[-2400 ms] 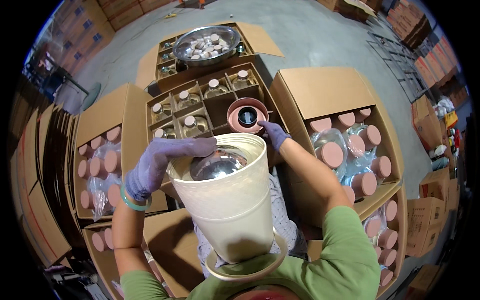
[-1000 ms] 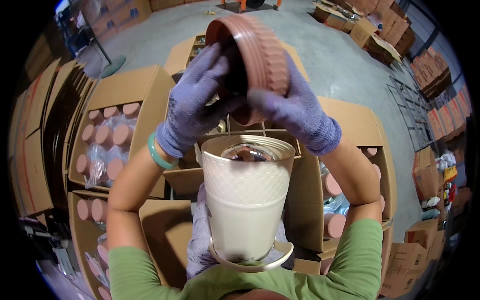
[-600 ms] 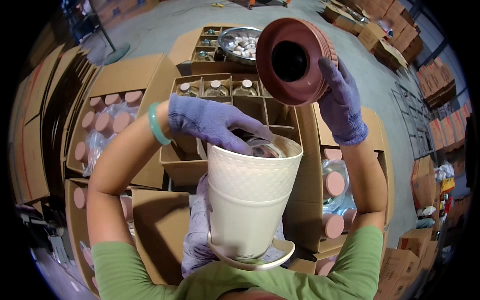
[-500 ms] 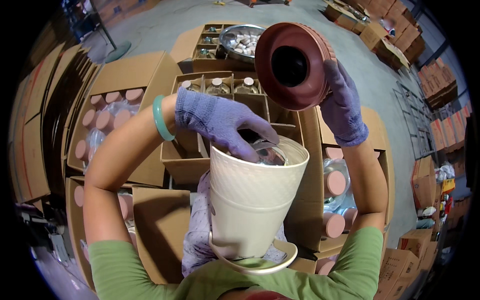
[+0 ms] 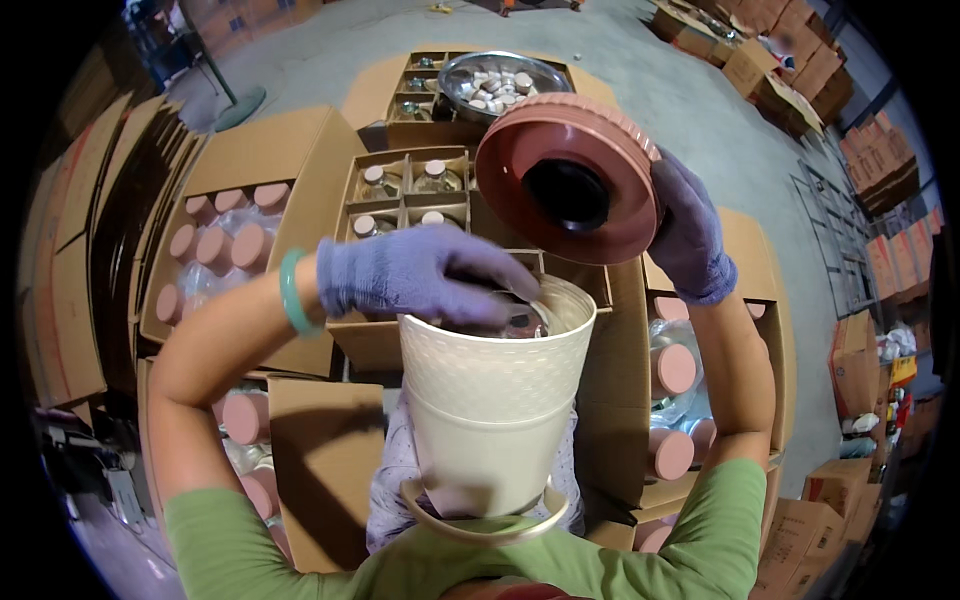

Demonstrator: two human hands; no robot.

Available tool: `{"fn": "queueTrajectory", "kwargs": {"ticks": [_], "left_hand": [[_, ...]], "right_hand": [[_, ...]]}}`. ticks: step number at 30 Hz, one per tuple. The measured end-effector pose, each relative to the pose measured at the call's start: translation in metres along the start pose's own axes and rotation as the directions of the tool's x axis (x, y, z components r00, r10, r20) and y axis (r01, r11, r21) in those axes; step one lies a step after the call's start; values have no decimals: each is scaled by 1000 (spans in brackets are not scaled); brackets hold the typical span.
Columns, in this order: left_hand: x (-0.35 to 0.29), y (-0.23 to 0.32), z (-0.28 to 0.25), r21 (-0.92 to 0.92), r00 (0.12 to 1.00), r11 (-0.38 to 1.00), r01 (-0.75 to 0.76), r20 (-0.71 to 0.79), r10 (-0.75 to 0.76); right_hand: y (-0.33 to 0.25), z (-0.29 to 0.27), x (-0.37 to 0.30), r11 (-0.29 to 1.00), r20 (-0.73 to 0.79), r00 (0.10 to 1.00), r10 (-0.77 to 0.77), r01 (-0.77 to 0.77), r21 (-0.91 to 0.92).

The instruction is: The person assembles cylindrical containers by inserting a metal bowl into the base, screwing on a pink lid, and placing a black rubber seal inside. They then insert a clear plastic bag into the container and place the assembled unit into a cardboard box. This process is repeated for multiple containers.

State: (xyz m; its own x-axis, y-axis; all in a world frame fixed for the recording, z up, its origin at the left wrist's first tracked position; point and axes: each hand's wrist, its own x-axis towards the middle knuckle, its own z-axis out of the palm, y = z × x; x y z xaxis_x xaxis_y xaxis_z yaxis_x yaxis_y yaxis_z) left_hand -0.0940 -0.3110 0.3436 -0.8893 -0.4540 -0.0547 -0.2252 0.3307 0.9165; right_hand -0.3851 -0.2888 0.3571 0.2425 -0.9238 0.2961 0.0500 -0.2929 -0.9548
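Observation:
A cream, bucket-like container (image 5: 490,400) with a textured upper wall stands upright against my lap, its loop handle hanging at the near side. A shiny, silvery glass piece (image 5: 525,322) shows inside its mouth. My left hand (image 5: 420,275), in a purple knitted glove, reaches over the rim with thumb and fingers curled round that glass piece; the fingertips are partly blurred. My right hand (image 5: 692,235), gloved alike, grips the edge of a round pink lid (image 5: 590,125). The lid is held tilted above the container, its hollow underside and black central ring facing me.
Beyond the container, a divided carton (image 5: 370,335) holds glass bottles with pale caps. A metal bowl (image 5: 450,75) of small caps sits farther back. Cartons of pink-capped bottles (image 5: 250,245) flank me on both sides. Flattened cardboard (image 5: 60,290) leans at the far left.
The pink lid has moved left and lower in my right hand, tilting more. The container has come more upright and shifted left. My left hand has shifted left, still at its mouth.

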Motion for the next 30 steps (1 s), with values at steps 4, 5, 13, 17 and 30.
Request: {"fn": "queueTrajectory", "kwargs": {"ticks": [4, 5, 13, 17, 30], "left_hand": [[-14, -22, -3, -30, 589, 987, -159, -805, 71], [-25, -42, -13, 207, 595, 978, 7, -787, 162], [-6, -77, 32, -263, 763, 849, -458, -607, 223], [-2, -78, 25, -53, 720, 863, -503, -578, 384], [5, -75, 27, 117, 652, 800, -588, -517, 555]], "right_hand": [[-10, 2, -3, 992, 119, 987, 108, -98, -83], [-16, 10, -3, 981, 168, 979, 115, -85, -175], [-5, 33, 6, 930, 576, 810, -110, 288, -227], [-12, 38, 6, 880, 615, 769, -174, 402, -254], [12, 33, -12, 941, 508, 845, -166, 291, -176]]}}
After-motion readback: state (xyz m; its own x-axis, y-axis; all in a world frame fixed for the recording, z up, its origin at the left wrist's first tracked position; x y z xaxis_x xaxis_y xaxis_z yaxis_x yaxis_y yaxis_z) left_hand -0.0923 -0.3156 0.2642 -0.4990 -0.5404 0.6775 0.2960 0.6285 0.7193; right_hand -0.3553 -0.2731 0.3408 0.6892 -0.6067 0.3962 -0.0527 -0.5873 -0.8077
